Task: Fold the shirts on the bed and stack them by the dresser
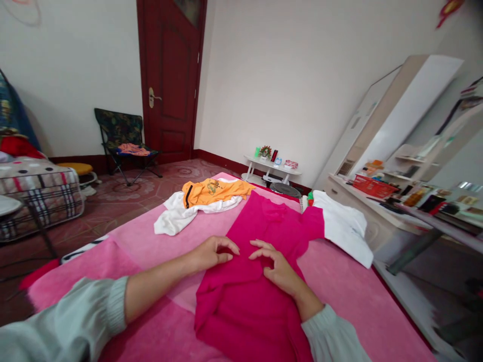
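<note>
Left hand (214, 252) and right hand (277, 269) loosely curled, pinching nothing; contact unclear. Magenta short-sleeved top (252, 306) beneath: likely light, soft; grip side edges.

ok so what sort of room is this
Probably a bedroom: a magenta garment lies spread on a pink blanket, apparently over a bed, and beside it stands a cluttered dressing table.
</note>
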